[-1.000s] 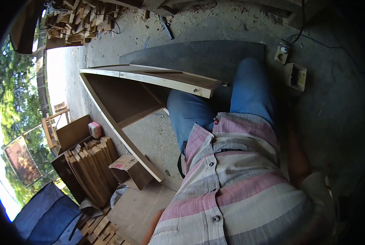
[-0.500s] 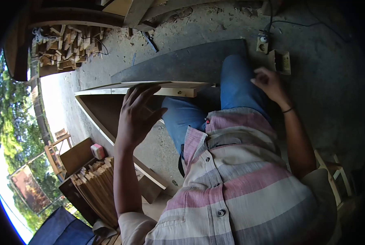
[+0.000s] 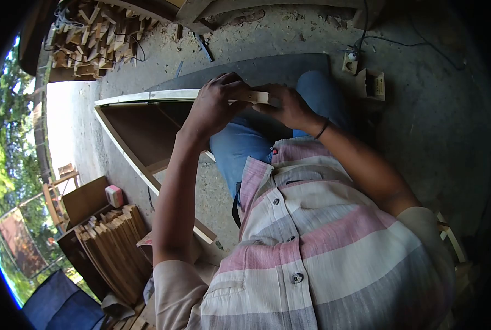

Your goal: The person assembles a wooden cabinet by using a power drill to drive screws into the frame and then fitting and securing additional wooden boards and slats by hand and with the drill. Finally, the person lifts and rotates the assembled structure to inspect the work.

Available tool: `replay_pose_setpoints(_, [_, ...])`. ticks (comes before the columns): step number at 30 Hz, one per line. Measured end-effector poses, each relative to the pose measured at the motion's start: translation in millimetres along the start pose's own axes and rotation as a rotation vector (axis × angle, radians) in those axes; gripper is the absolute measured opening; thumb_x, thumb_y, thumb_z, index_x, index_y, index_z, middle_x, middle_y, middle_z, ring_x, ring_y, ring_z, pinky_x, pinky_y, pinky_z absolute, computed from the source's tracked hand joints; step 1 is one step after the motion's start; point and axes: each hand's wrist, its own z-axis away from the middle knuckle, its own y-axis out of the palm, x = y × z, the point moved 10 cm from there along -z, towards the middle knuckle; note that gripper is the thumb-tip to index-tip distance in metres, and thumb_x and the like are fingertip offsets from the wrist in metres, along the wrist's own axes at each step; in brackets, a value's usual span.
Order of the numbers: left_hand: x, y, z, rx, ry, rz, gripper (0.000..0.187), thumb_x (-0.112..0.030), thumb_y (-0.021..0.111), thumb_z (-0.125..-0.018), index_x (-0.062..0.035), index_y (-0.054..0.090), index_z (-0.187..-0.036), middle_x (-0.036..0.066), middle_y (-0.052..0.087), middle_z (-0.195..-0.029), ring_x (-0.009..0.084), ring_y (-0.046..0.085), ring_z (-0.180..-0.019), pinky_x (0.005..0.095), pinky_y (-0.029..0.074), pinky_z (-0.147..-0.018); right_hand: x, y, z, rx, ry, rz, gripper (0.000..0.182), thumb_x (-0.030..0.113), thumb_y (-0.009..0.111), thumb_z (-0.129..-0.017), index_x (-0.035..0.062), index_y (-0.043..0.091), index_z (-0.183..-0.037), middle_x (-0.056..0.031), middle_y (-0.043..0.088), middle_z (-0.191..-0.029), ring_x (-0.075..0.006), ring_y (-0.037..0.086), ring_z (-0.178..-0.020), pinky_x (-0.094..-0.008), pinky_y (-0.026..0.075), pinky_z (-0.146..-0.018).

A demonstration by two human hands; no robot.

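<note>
A pale wooden frame (image 3: pixel 171 94) with a brown panel (image 3: pixel 130 129) inside it leans across my left knee. My left hand (image 3: pixel 215 107) is wrapped round its upper bar, close to the bar's end. At that end, my right hand (image 3: pixel 292 107) grips the same bar with thumb and bent fingers. Between the two hands a short stretch of bare wood with a small dark hole shows. The undersides of my fingers are partly hidden. My legs in blue jeans (image 3: pixel 325 102) are bent beneath the frame.
A dark curved board (image 3: pixel 256 69) lies on the concrete floor ahead. A small open box (image 3: pixel 372 85), a socket block (image 3: pixel 350 63) and a cable (image 3: pixel 399 41) are at the right. Wood offcuts (image 3: pixel 91 41) pile up at upper left; stacked slats (image 3: pixel 113 247) stand at lower left.
Both hands were apart from the bar, raised and loosely bent. Both have come together at the bar's end and closed on it. The frame's upper bar has risen slightly.
</note>
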Motion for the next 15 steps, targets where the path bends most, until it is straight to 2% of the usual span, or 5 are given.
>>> replay_pose_setpoints(3, [4.7, 3.3, 1.5, 0.047, -0.06, 0.065, 0.024, -0.009, 0.075, -0.076, -0.0042, 0.067, -0.098, 0.011, 0.065, -0.098, 0.0308, 0.066, -0.092, 0.0389, 0.053, -0.081, 4.0, 1.6, 3.3, -0.011, -0.055, 0.027, 0.036, 0.027, 0.073, -0.087, 0.0036, 0.066, -0.113, -0.0163, 0.07, -0.103, -0.0355, 0.067, -0.098, -0.042, 0.052, -0.085])
replay_pose_setpoints(6, [2.3, 0.9, 1.4, 0.024, -0.025, 0.085, 0.022, -0.012, 0.076, -0.076, -0.0058, 0.067, -0.096, 0.011, 0.066, -0.094, 0.0333, 0.065, -0.091, 0.0414, 0.053, -0.079, -16.6, 4.7, 7.0, -0.026, -0.01, 0.084, 0.036, 0.03, 0.073, -0.088, 0.0015, 0.065, -0.11, -0.0175, 0.07, -0.102, -0.0347, 0.068, -0.095, -0.0422, 0.052, -0.082])
replay_pose_setpoints(12, [4.6, 6.8, 5.0, 0.046, -0.022, 0.048, 0.025, -0.016, 0.077, -0.076, -0.0063, 0.067, -0.097, 0.01, 0.067, -0.095, 0.033, 0.066, -0.092, 0.0419, 0.053, -0.079, -8.9, 7.2, 5.8, 0.025, 0.018, 0.063, 0.037, 0.03, 0.072, -0.089, 0.0011, 0.065, -0.111, -0.0184, 0.07, -0.101, -0.0336, 0.069, -0.095, -0.0397, 0.053, -0.081])
replay_pose_setpoints(14, [-5.9, -5.7, 7.9, -0.106, 0.052, 0.148, 0.021, -0.015, 0.075, -0.079, -0.0064, 0.068, -0.096, 0.009, 0.067, -0.093, 0.0321, 0.065, -0.091, 0.0414, 0.052, -0.08, -7.8, 6.8, 6.5, 0.015, 0.017, 0.074, 0.035, 0.029, 0.071, -0.089, 0.002, 0.065, -0.112, -0.0183, 0.071, -0.101, -0.033, 0.069, -0.096, -0.0395, 0.053, -0.082])
replay_pose_setpoints(15, [-6.7, -7.2, 9.0, -0.111, 0.053, 0.147, 0.021, -0.015, 0.075, -0.079, -0.0064, 0.068, -0.096, 0.009, 0.067, -0.093, 0.0321, 0.065, -0.091, 0.0414, 0.052, -0.08, -7.8, 4.6, 5.8, -0.001, 0.017, 0.083, 0.034, 0.027, 0.07, -0.09, 0.0028, 0.065, -0.114, -0.0182, 0.071, -0.102, -0.0325, 0.069, -0.097, -0.0394, 0.054, -0.083])
